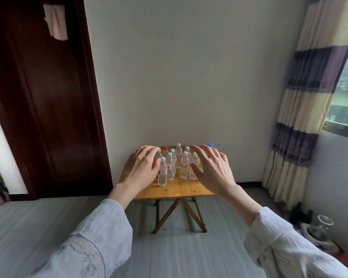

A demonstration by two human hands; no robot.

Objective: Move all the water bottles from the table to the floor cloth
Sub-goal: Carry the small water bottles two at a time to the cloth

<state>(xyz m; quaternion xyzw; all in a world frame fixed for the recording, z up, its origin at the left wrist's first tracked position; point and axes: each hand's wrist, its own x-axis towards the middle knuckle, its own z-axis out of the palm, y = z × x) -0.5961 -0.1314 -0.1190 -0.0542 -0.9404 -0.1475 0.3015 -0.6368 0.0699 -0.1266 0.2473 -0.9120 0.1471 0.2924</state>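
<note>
Several clear water bottles [184,164] with white caps stand clustered on a small wooden folding table [175,190] against the wall. One bottle at the back has a red cap [166,148]; a blue-capped one [210,145] peeks out behind my right hand. My left hand [140,169] is stretched out in front of the left side of the cluster, fingers relaxed, beside the nearest bottle [162,174]. My right hand [211,167] is spread in front of the right side, fingers straight. Neither hand holds anything. No floor cloth is in view.
A dark wooden door [44,101] stands at the left. A striped curtain [305,109] and a window are at the right. A glass jar [322,227] and dark items sit on the floor at the right. Grey plank floor [169,247] lies before the table.
</note>
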